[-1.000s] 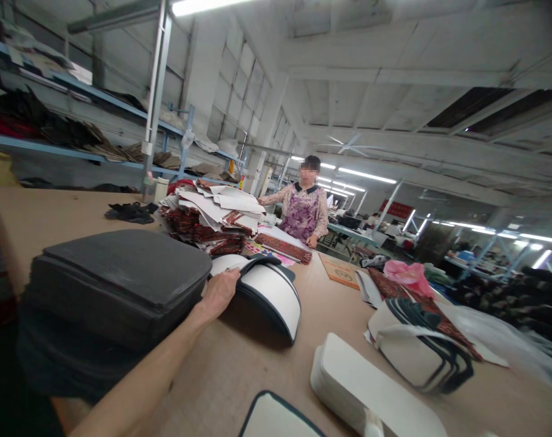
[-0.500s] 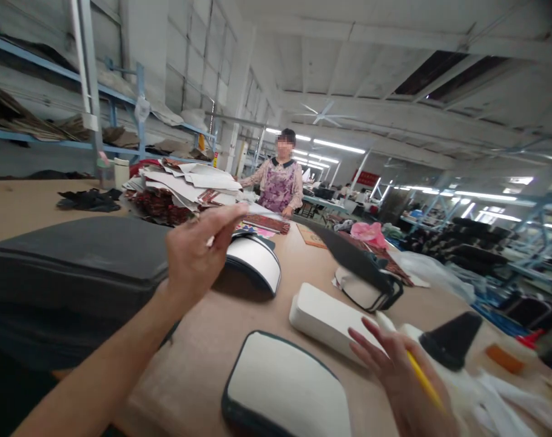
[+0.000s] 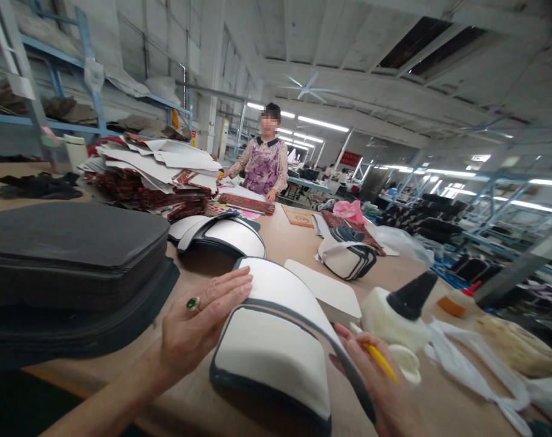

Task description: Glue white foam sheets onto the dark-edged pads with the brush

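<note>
A curved white panel with a dark edge [image 3: 280, 288] arches between my two hands. My left hand [image 3: 203, 309], with a green-stoned ring, has its fingers pressed together on the panel's left end; its thumb is hidden. At the panel's right end, my right hand [image 3: 371, 364] grips the edge and keeps a slim yellow tool [image 3: 380, 362] with a pale tip between its fingers. Just below the panel, a stack of similar white-faced, dark-edged pieces [image 3: 276, 352] rests on the table [image 3: 167, 388].
A thick stack of dark sheets [image 3: 71, 243] stands left. More white-faced pieces [image 3: 235, 237] and a strapped bundle [image 3: 344, 258] lie beyond, near a white block [image 3: 326, 288]. Right are a black-nozzled bottle [image 3: 394, 315] and white strips [image 3: 476, 358]. A person [image 3: 264, 161] stands across the table.
The panel has swung down from a blurred, raised position and now arches above the near stack. My left hand has lowered onto it, and my right hand has closed at its other end. The view has shifted.
</note>
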Demonstrator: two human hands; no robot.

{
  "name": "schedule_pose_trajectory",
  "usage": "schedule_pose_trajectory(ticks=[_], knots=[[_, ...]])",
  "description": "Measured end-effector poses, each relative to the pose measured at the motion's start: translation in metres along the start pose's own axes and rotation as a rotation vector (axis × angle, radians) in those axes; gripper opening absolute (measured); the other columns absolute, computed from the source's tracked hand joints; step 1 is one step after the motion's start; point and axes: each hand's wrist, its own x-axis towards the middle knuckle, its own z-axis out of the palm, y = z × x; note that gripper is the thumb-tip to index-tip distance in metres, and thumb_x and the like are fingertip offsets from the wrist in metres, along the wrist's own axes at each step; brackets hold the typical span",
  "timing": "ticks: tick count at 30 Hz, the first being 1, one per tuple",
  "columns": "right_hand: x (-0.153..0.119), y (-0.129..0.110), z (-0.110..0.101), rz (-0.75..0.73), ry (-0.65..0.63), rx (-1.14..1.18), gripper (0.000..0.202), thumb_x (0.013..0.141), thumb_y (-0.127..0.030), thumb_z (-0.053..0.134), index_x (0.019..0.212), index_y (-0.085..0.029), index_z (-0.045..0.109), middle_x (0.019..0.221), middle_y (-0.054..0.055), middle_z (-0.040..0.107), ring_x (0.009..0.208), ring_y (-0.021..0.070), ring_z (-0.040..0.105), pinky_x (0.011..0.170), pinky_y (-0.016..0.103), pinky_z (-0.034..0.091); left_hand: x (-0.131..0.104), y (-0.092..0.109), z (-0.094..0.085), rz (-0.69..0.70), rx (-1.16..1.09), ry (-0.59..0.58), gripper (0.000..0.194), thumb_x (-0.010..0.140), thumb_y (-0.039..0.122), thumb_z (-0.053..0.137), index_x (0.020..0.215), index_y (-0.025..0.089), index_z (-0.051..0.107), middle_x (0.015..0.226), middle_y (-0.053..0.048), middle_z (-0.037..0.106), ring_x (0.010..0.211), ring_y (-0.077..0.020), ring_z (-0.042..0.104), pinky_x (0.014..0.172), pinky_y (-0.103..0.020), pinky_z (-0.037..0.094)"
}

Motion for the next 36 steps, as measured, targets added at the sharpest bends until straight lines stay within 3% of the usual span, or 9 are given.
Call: schedule_pose_trajectory(ticks=[3, 7, 12, 16, 20, 25, 29, 32, 36], knots=[[0.006, 0.008, 0.001, -0.095, 0.085, -0.042, 0.04, 0.062, -0.041, 0.076, 0.086, -0.025, 0.048, 0.117, 0.005, 0.061, 0.102, 0.0212, 0.06, 0.08, 0.028, 0.053, -0.026, -0.01, 0.005, -0.049, 0.034, -0.083, 0.042, 0.087, 0.002, 0.046, 0.125, 0.021, 0.048, 0.117, -0.006, 0.06, 0.114, -0.0207, 0.052, 0.096, -0.035, 0.049], [0.017, 0.023, 0.0, -0.183, 0.167, -0.112, 0.044, 0.058, -0.04, 0.078, 0.087, -0.023, 0.049, 0.115, 0.006, 0.061, 0.105, 0.021, 0.057, 0.088, 0.03, 0.049, -0.072, -0.031, 0.013, -0.023, 0.099, -0.239, 0.043, 0.088, 0.002, 0.043, 0.125, 0.022, 0.047, 0.111, -0.004, 0.064, 0.117, -0.0201, 0.049, 0.103, -0.039, 0.04], [0.021, 0.068, -0.019, -0.19, 0.149, -0.196, 0.043, 0.059, -0.039, 0.078, 0.084, -0.021, 0.049, 0.111, 0.008, 0.062, 0.103, 0.0243, 0.059, 0.083, 0.032, 0.052, -0.115, -0.039, 0.013, -0.089, 0.014, -0.466, 0.04, 0.088, 0.005, 0.038, 0.123, 0.023, 0.046, 0.112, -0.003, 0.063, 0.12, -0.0185, 0.046, 0.107, -0.041, 0.032], [0.024, 0.108, -0.041, -0.173, 0.111, -0.251, 0.039, 0.061, -0.039, 0.077, 0.082, -0.02, 0.049, 0.113, 0.01, 0.061, 0.104, 0.0255, 0.059, 0.081, 0.032, 0.054, -0.115, -0.033, 0.019, -0.229, -0.137, -0.713, 0.042, 0.081, 0.025, 0.057, 0.121, 0.026, 0.047, 0.121, -0.004, 0.057, 0.123, -0.0248, 0.041, 0.109, -0.045, 0.027], [0.022, 0.118, -0.041, -0.252, 0.103, -0.397, 0.036, 0.064, -0.043, 0.072, 0.083, -0.021, 0.051, 0.112, 0.012, 0.062, 0.102, 0.0267, 0.06, 0.082, 0.035, 0.053, -0.094, -0.024, 0.047, -0.305, -0.115, -0.841, 0.052, 0.079, 0.009, 0.049, 0.126, 0.027, 0.041, 0.136, -0.004, 0.043, 0.126, -0.0241, 0.035, 0.104, -0.04, 0.034], [0.015, 0.076, -0.03, -0.339, 0.233, -0.764, 0.029, 0.066, -0.047, 0.065, 0.083, -0.024, 0.061, 0.089, 0.006, 0.068, 0.085, 0.0271, 0.064, 0.078, 0.037, 0.052, -0.066, -0.018, 0.074, -0.323, -0.153, -0.977, 0.031, 0.079, 0.012, 0.052, 0.106, 0.027, 0.053, 0.117, -0.001, 0.055, 0.107, -0.0224, 0.048, 0.095, -0.038, 0.041], [0.012, 0.015, -0.05, -0.312, 0.32, -0.813, 0.037, 0.075, -0.05, 0.055, 0.104, -0.027, 0.06, 0.082, 0.004, 0.067, 0.06, 0.0195, 0.063, 0.057, 0.029, 0.051, -0.038, -0.041, 0.091, -0.284, -0.108, -0.872, 0.037, 0.077, 0.007, 0.056, 0.109, 0.025, 0.052, 0.12, -0.002, 0.053, 0.11, -0.0223, 0.046, 0.096, -0.037, 0.038], [0.016, -0.032, -0.076, -0.304, 0.373, -0.829, 0.046, 0.078, -0.054, 0.05, 0.116, -0.027, 0.055, 0.074, 0.002, 0.064, 0.048, 0.0154, 0.055, 0.048, 0.026, 0.047, -0.013, -0.066, 0.128, -0.216, -0.037, -0.788, 0.037, 0.078, 0.004, 0.055, 0.111, 0.02, 0.052, 0.12, -0.005, 0.052, 0.11, -0.0215, 0.046, 0.096, -0.035, 0.038], [0.047, -0.068, -0.092, -0.302, 0.258, -0.73, 0.052, 0.072, -0.063, 0.054, 0.104, -0.022, 0.063, 0.067, 0.002, 0.06, 0.051, 0.0161, 0.053, 0.05, 0.027, 0.047, 0.005, -0.086, 0.188, -0.131, 0.107, -0.933, 0.03, 0.079, 0.012, 0.059, 0.108, 0.013, 0.053, 0.119, -0.013, 0.052, 0.108, -0.0273, 0.046, 0.092, -0.04, 0.041]])
